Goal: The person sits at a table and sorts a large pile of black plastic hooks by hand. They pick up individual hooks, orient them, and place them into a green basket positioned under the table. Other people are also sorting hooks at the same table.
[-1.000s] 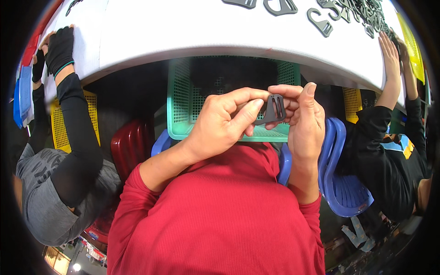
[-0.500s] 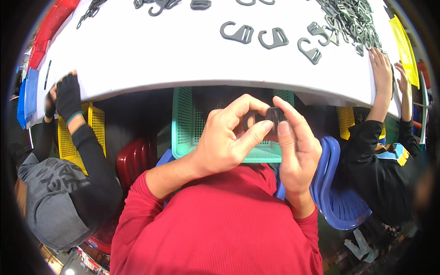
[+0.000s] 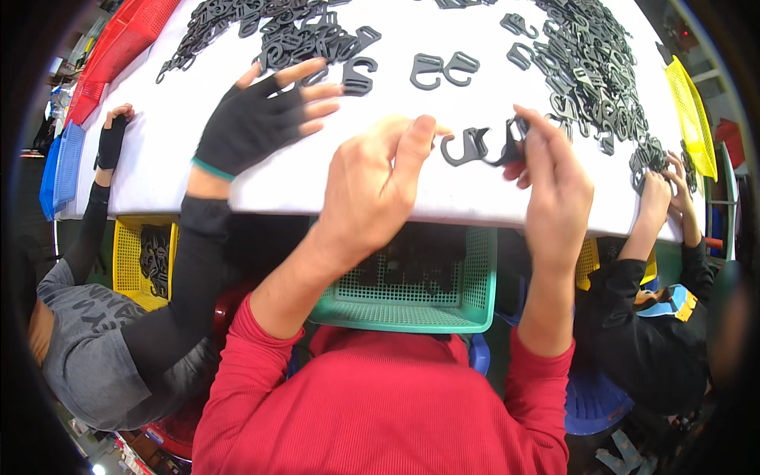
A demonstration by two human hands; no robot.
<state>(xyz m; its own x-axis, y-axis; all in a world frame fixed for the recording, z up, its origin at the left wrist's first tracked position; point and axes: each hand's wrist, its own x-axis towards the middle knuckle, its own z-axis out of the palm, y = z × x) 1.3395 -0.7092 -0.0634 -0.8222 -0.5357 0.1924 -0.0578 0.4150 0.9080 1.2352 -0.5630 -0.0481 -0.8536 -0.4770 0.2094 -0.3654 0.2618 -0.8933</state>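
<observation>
Both of my hands are over the near part of the white table (image 3: 269, 186). My right hand (image 3: 558, 182) pinches a black plastic hook (image 3: 511, 146) between thumb and fingers. Between my two hands is another black hook (image 3: 469, 147), seemingly lying on the tabletop. My left hand (image 3: 372, 182) is close to its curved end, thumb raised. Its other fingers are partly hidden and blurred, so I cannot make out whether they hold anything. Farther back lie two loose hooks, a left one (image 3: 427, 71) and a right one (image 3: 461, 69).
A green basket (image 3: 396, 317) with dark pieces inside sits below the table edge, before my body. Heaped hooks lie at back left (image 3: 309, 36) and right (image 3: 586, 71). A co-worker's black-gloved hand (image 3: 257, 123) reaches in from the left; another co-worker's hands (image 3: 661, 190) handle hooks at right.
My hands have moved from above the green basket out over the table and apart. The left co-worker's gloved hand has reached toward the hooks. The view takes in more of the table.
</observation>
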